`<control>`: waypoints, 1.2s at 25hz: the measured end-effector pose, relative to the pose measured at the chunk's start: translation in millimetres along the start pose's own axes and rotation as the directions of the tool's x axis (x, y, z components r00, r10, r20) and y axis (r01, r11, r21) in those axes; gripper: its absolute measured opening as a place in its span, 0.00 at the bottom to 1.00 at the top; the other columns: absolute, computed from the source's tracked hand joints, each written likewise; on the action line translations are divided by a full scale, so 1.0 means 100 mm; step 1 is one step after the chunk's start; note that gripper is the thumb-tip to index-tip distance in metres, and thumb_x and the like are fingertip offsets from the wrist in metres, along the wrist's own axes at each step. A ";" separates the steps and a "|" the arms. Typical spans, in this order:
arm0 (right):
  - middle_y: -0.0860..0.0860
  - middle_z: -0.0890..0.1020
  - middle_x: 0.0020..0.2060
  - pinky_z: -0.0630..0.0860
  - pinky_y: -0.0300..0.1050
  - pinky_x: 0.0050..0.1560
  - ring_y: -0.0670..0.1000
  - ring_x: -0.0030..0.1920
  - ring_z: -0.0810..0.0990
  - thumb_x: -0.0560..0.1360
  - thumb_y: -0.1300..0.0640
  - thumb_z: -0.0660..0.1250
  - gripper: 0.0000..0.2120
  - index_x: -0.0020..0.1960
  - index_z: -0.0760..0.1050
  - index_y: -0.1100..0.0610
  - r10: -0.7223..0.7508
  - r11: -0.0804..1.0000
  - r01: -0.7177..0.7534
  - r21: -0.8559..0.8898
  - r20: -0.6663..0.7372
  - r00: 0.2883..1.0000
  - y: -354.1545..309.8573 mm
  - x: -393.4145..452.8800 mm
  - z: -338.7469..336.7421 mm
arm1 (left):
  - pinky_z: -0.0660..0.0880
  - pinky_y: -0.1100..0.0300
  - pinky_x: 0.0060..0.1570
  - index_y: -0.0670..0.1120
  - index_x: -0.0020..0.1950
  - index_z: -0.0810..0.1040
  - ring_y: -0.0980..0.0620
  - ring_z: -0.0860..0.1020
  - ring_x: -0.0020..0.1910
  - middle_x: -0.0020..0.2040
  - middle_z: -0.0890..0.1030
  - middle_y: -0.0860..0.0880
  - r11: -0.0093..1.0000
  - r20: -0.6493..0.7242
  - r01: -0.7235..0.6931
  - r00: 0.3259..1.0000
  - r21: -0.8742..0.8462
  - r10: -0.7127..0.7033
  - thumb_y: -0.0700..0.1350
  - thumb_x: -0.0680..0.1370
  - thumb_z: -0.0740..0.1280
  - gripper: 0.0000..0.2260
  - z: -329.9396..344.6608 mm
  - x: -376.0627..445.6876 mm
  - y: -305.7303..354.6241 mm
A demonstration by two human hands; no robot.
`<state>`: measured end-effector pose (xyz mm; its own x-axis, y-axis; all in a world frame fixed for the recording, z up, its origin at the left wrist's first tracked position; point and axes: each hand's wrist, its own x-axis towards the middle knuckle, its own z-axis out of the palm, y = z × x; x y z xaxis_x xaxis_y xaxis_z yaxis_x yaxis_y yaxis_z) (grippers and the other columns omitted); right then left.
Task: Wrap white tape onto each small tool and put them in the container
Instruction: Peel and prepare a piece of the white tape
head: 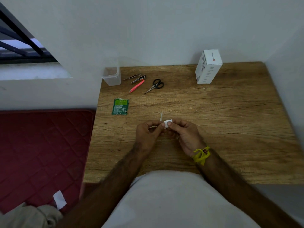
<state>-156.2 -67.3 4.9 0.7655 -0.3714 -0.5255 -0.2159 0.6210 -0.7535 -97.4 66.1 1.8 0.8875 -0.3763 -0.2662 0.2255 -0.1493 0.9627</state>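
Note:
Both my hands meet over the middle of the wooden table (222, 112). My right hand (184, 134) pinches a small piece of white tape (168, 123) between thumb and fingers. My left hand (148, 134) pinches the tape's other end, and a thin strip sticks up above it. At the back left lie two metal tweezers (132, 77) (138, 79), a pink tweezer (136, 86) and small black-handled scissors (155, 86). A clear plastic container (112, 76) stands at the back left corner, with nothing visible inside.
A torn green packet (120, 106) lies left of my hands. A white box (208, 66) stands at the back right by the wall. A red mat (42, 153) lies on the floor to the left of the table.

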 end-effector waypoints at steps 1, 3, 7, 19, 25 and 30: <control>0.59 0.85 0.41 0.81 0.41 0.41 0.51 0.39 0.84 0.73 0.67 0.72 0.06 0.49 0.81 0.66 -0.045 0.998 0.043 -0.045 -0.063 0.997 0.01 0.01 -0.03 | 0.82 0.61 0.43 0.45 0.51 0.84 0.50 0.86 0.43 0.44 0.87 0.47 1.000 0.019 0.016 1.000 -0.005 -0.016 0.37 0.77 0.72 0.05 0.00 0.00 -0.03; 0.55 0.85 0.39 0.79 0.38 0.42 0.48 0.39 0.82 0.73 0.65 0.73 0.03 0.47 0.83 0.61 -0.246 0.935 0.181 -0.306 -0.188 0.951 0.02 0.08 -0.11 | 0.81 0.61 0.44 0.43 0.54 0.84 0.50 0.86 0.45 0.45 0.87 0.47 0.999 0.027 0.051 0.998 -0.007 -0.051 0.35 0.77 0.70 0.08 -0.02 -0.01 -0.09; 0.47 0.84 0.40 0.78 0.35 0.43 0.43 0.42 0.82 0.74 0.60 0.73 0.03 0.48 0.83 0.56 -0.553 0.618 0.363 -0.697 -0.057 0.831 0.09 0.19 -0.14 | 0.82 0.60 0.40 0.44 0.60 0.75 0.46 0.86 0.42 0.42 0.86 0.42 0.982 -0.028 0.161 0.986 -0.100 -0.164 0.32 0.76 0.71 0.15 0.01 -0.04 -0.18; 0.54 0.81 0.47 0.78 0.52 0.49 0.52 0.49 0.79 0.77 0.64 0.69 0.04 0.51 0.80 0.62 -0.698 0.168 0.615 -0.770 0.348 0.626 0.34 0.40 -0.06 | 0.83 0.61 0.41 0.38 0.55 0.80 0.53 0.85 0.39 0.42 0.85 0.44 0.968 0.031 0.242 0.970 -0.057 -0.241 0.33 0.77 0.70 0.07 -0.02 0.02 -0.17; 0.56 0.80 0.49 0.76 0.52 0.53 0.54 0.52 0.78 0.77 0.65 0.67 0.07 0.54 0.81 0.63 -0.633 0.026 0.620 -0.784 0.467 0.618 0.40 0.44 -0.09 | 0.83 0.60 0.42 0.35 0.56 0.79 0.52 0.85 0.39 0.43 0.84 0.42 0.973 0.043 0.219 0.975 -0.068 -0.216 0.32 0.77 0.70 0.09 -0.03 0.01 -0.19; 0.57 0.81 0.48 0.75 0.50 0.53 0.56 0.50 0.78 0.76 0.67 0.68 0.08 0.54 0.81 0.64 -0.655 -0.022 0.652 -0.758 0.503 0.563 0.42 0.43 -0.10 | 0.82 0.60 0.41 0.37 0.54 0.80 0.51 0.85 0.40 0.41 0.85 0.44 0.975 0.036 0.212 0.977 -0.070 -0.210 0.32 0.77 0.70 0.07 -0.03 0.01 -0.22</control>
<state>-137.9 -63.9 -53.4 0.8777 -0.2687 0.3969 0.0446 -0.7787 -0.6258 -100.1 71.6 -19.1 0.8054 -0.3693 -0.4637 0.4359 -0.1612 0.8855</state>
